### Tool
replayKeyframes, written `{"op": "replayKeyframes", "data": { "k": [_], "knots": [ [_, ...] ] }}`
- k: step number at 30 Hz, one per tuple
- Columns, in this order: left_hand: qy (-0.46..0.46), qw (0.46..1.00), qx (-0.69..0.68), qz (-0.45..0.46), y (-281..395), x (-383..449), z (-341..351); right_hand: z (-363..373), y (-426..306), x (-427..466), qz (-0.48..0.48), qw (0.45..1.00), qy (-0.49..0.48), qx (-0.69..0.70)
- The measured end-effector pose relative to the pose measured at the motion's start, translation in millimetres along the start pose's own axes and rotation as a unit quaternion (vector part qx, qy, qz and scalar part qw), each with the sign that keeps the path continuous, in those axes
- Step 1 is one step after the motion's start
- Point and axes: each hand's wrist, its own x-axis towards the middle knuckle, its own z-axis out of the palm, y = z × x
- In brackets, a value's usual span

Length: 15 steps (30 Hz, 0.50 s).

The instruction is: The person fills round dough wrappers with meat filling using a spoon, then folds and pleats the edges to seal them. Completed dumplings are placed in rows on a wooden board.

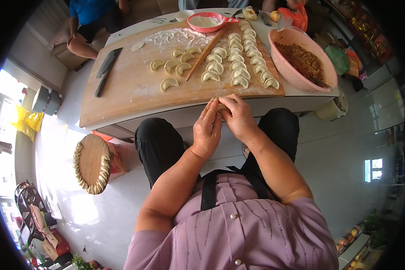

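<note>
My left hand (208,130) and my right hand (238,116) meet at the near edge of the wooden board (138,101), their fingers closed around a small dumpling (221,107), mostly hidden by the fingers. Beyond them, several crescent dumplings (210,76) lie in rows on the board's right half, with a looser group (171,66) nearer the middle. A wooden rolling pin (204,55) lies slanted between the groups. A cleaver (108,69) rests at the left. Loose flour (179,37) and a flat dough wrapper (137,46) are at the back.
Right of the board stands a pink basin (330,72) of filling with a utensil inside. A red-rimmed sieve (206,15) of flour sits at the back. Lower left, a round slatted tray (92,158) carries dumplings along its rim. Other people (92,13) sit beyond the table.
</note>
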Motion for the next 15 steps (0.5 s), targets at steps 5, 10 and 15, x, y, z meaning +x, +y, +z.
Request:
{"op": "replayKeyframes", "data": {
  "k": [5, 10, 15],
  "knots": [
    [0.01, 0.937, -0.287, -0.198, 7, 0, -3, -6, -8, 1, -0.011, 0.999, -0.014, -0.051],
    [-0.013, 0.797, -0.505, -0.331, 26, 15, -32, -4, -11, -1, -0.042, 0.999, -0.029, -0.003],
    [0.045, 0.789, -0.517, -0.329, 20, 29, -64, -16, -28, 2, -0.043, 0.999, -0.019, 0.024]
  ]
}}
